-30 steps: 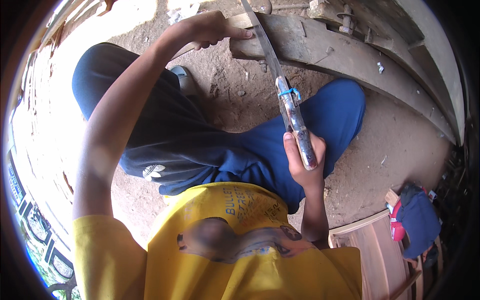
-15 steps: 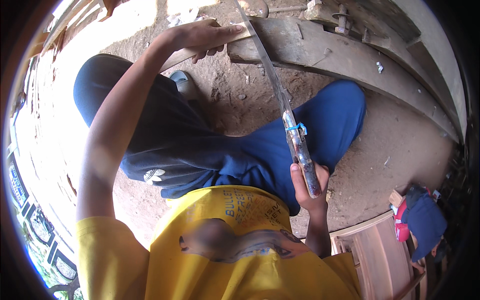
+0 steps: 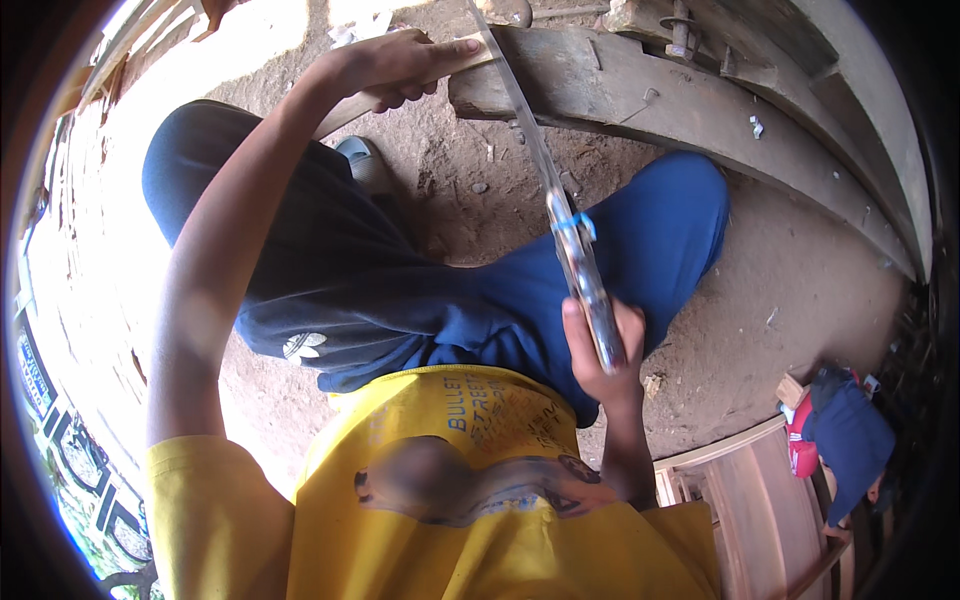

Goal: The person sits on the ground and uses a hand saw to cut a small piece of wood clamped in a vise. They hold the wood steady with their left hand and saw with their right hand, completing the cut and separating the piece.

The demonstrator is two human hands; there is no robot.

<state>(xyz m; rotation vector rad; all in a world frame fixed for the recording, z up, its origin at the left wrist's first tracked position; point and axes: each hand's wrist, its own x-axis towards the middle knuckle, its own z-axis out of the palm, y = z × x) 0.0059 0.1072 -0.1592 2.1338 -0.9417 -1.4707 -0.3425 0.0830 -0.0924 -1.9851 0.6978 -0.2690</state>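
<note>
The person sits on bare dirt [image 3: 800, 300] with legs folded. The right hand [image 3: 605, 350] is wrapped tight around the handle of a long knife [image 3: 555, 200], with the fingers closed round the metal grip and the thumb along its near side. The blade runs up and far-left from that fist, past a blue band [image 3: 575, 225] at the handle's top.

The left hand [image 3: 400, 65] is stretched out far. Its fingers are curled under a thin wooden stick [image 3: 340, 108] and its thumb is pressed flat on top, pinching the stick. The stick's right end sits at the blade, just by the left end of a heavy grey beam [image 3: 640, 95] that lies across the far ground. The blade seems to touch the stick's tip, though the fisheye bend makes that contact hard to confirm.

I judge the step in hand to be a paring or trimming stroke on the stick's end, with the edge set and both hands braced. A stroke from here calls for the left thumb kept clear of the edge, the stick held firm against the beam, and the blade guided away from the blue-trousered knee [image 3: 660, 230] on the right.
</note>
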